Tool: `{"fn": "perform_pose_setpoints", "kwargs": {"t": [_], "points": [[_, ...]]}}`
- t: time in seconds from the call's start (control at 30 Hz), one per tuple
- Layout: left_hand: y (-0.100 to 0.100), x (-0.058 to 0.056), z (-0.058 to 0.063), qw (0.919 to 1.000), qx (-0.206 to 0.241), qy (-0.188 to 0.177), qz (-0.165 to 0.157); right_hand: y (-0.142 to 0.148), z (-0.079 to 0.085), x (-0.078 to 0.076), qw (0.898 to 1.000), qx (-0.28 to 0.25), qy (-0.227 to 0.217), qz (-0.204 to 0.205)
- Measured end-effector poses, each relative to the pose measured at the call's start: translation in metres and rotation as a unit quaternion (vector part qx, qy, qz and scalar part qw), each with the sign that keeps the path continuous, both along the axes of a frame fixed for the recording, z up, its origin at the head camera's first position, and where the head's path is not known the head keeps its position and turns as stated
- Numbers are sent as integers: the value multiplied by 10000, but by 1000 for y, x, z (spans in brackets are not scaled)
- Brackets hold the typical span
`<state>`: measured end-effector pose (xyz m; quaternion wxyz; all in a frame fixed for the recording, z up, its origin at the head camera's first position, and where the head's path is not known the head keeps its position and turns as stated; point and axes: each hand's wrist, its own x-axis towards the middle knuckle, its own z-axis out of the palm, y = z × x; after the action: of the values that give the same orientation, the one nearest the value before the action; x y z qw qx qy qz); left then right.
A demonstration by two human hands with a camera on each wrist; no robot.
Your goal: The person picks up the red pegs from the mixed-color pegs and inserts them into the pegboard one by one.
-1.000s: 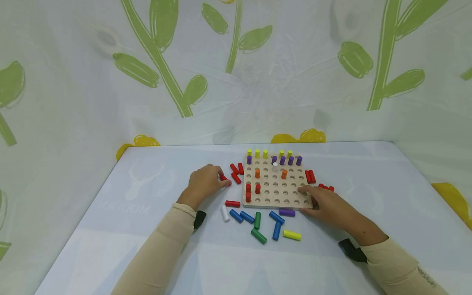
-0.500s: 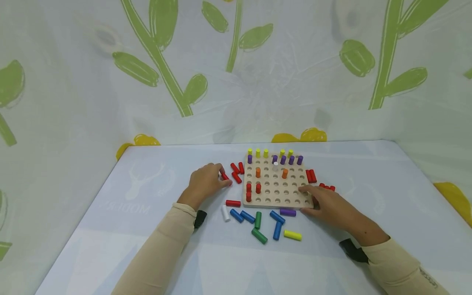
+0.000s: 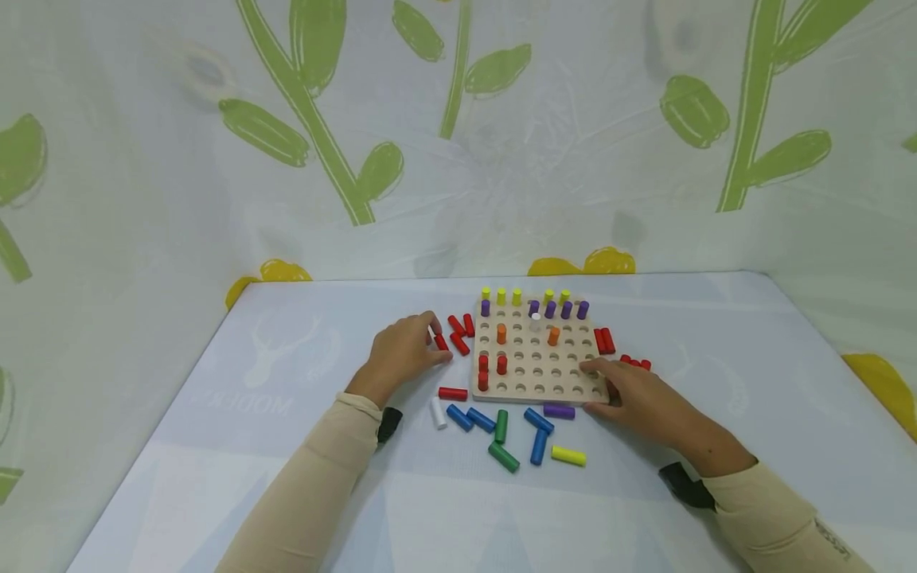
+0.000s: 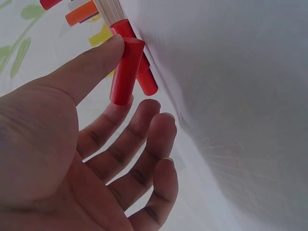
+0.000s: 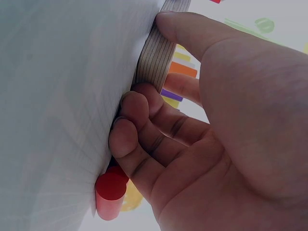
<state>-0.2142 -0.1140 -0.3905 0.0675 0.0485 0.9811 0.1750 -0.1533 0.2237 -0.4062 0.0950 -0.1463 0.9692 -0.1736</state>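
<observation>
Beside the wooden pegboard's left edge, my left hand (image 3: 403,350) pinches a red peg (image 4: 128,72) between thumb and index finger; the other fingers are loosely bent. Several red pegs (image 3: 460,344) lie between that hand and the pegboard (image 3: 537,390). My right hand (image 3: 641,398) grips the board's near right corner, thumb on the front edge and index finger on top. In the right wrist view, its other fingers lie by the board's side, near a red peg (image 5: 110,195). Yellow, purple, orange, red and white pegs stand in some of the holes.
In front of the board lie loose pegs: a white one (image 3: 438,414), a purple one (image 3: 559,411), a yellow one (image 3: 569,456), blue ones (image 3: 459,418) and green ones (image 3: 504,458). More red pegs (image 3: 605,341) lie right of the board. A patterned cloth (image 3: 573,159) hangs behind the table.
The red peg in my left hand has turned to a steeper angle, and that hand's index finger has risen slightly. My right hand stays on the board's corner.
</observation>
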Motion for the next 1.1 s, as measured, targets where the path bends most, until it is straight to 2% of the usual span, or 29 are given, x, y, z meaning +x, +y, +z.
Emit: {"fn": "perform_pose_setpoints", "kwargs": {"t": [0.23,0.63,1.1], "points": [[1,2,2,9996,237,-137,-50,-1,-1,1,10000,20,-73,-18],[4,3,4,9989,439,25,-159,-1,2,1,10000,30,-90,-3],[13,12,16,9979,429,297,-382,-2,5,2,9999,47,-133,-14]]}}
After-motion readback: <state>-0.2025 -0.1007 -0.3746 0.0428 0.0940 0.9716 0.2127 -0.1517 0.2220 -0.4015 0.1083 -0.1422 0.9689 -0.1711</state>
